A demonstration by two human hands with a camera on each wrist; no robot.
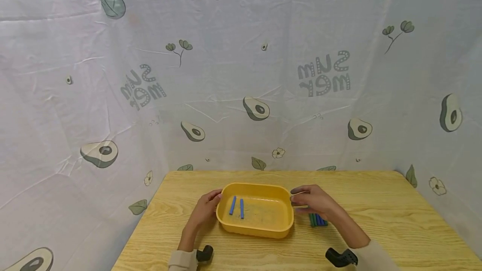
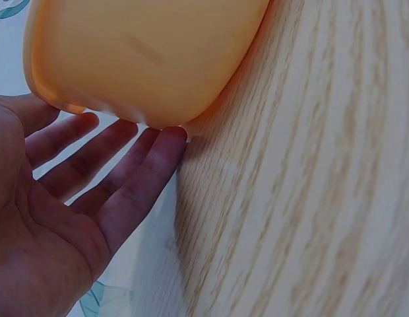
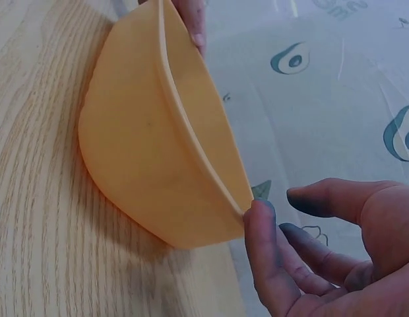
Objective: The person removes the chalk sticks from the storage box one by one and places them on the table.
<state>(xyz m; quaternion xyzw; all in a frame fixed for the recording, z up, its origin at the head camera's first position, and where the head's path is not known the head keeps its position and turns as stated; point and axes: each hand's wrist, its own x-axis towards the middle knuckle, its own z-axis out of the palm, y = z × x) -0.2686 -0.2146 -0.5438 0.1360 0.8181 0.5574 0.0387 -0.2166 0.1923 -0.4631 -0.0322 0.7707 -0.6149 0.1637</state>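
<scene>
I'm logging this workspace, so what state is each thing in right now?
Yellow tray: upright on the wooden table, inside floor smudged
Left hand: fingers touching the tray's left end
Right hand: fingers apart at the tray's right end, some fingertips darkened
Two blue sticks: lying apart in the tray
Green and blue sticks: side by side on the table, partly hidden
Patterned cloth: hanging, creased

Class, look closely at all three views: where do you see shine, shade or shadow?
Head view: pale shine along creases in the curtain, a slight gleam inside the yellow tray; left wrist view: the left hand looks dim against the paler table; right wrist view: a soft shadow on the table beside the yellow tray.
</scene>
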